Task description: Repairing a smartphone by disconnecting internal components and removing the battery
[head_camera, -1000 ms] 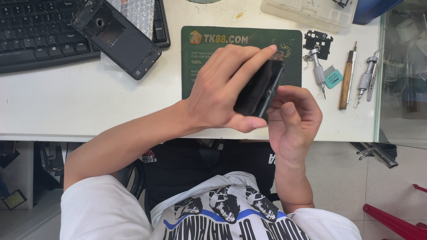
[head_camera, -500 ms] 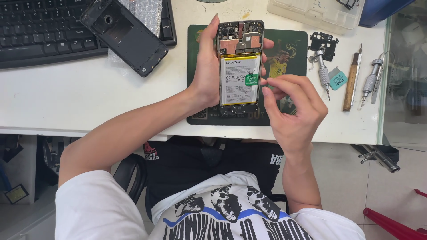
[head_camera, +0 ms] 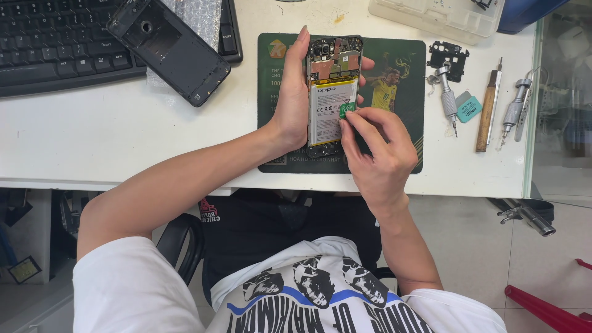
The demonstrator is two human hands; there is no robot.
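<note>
Two hands work over a white worktop [head_camera: 92,135] — the biggest thing in view, with a black keyboard [head_camera: 55,43] at its far left corner. On the worktop in front of us lies a dark green mat [head_camera: 404,92] with a printed picture. Left of the mat, partly over the keyboard's edge, we see a black phone back cover [head_camera: 169,49] lying inner side up, on a strip of bubble wrap [head_camera: 197,15].

Our left hand [head_camera: 290,102] is closed around an opened phone [head_camera: 333,92], gripping its left edge with fingertips showing at the right edge; the phone is held over the mat, its battery and circuit board facing up. Our right hand [head_camera: 379,154] is curled, thumb and forefinger pinched on a small green tab [head_camera: 347,110] at the battery's right edge.

Right of the mat lie a wooden-handled tool [head_camera: 487,111], two metal screwdrivers — one [head_camera: 447,95] near the mat, one [head_camera: 515,111] near the worktop's edge — a small black bracket [head_camera: 449,58] and a teal pick [head_camera: 468,106].
</note>
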